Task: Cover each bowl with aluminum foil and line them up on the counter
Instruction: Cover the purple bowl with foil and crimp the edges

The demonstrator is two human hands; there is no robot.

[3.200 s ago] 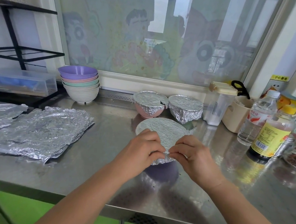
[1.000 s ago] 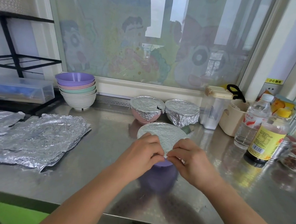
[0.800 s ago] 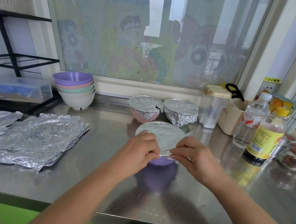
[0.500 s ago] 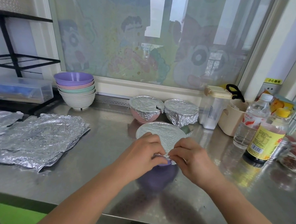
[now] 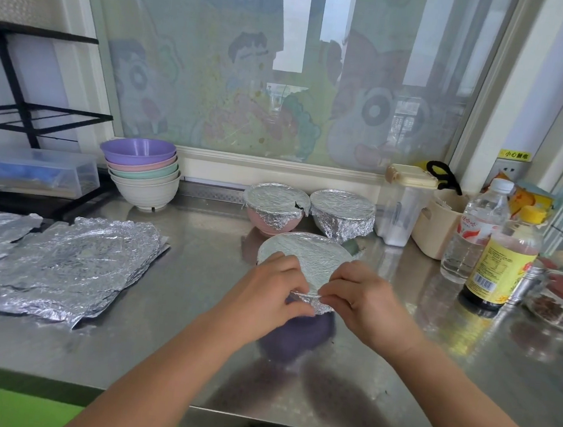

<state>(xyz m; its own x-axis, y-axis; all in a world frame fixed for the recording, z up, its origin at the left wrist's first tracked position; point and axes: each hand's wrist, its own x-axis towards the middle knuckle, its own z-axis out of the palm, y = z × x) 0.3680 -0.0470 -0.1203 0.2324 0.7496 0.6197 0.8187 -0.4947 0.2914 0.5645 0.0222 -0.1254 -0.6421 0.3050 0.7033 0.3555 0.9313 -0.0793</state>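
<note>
since a moment ago the foil lip at the near rim has folded further down, where bare purple showed between the thumbs before. left hand [image 5: 265,291] and right hand [image 5: 364,300] meet at that rim, each pinching the crumpled silver foil edge [image 5: 311,301] between thumb and curled fingers. the round purple bowl [image 5: 312,323] sits mid-counter under a smooth foil cover [image 5: 307,257]; whether its base touches the steel i cannot tell. just behind it, touching side by side along the window sill, stand a pink bowl capped in foil [image 5: 275,209], torn at its right edge, and a bowl wrapped all over in foil [image 5: 341,215]. a stack of uncovered pastel bowls [image 5: 143,172] waits back left. loose flat foil sheets [image 5: 61,268] lie left, with open steel between them and the hands. the stainless steel counter [image 5: 172,368] runs bare toward its front edge. a yellow-labelled dark sauce bottle [image 5: 498,268] crowds the right side.
</note>
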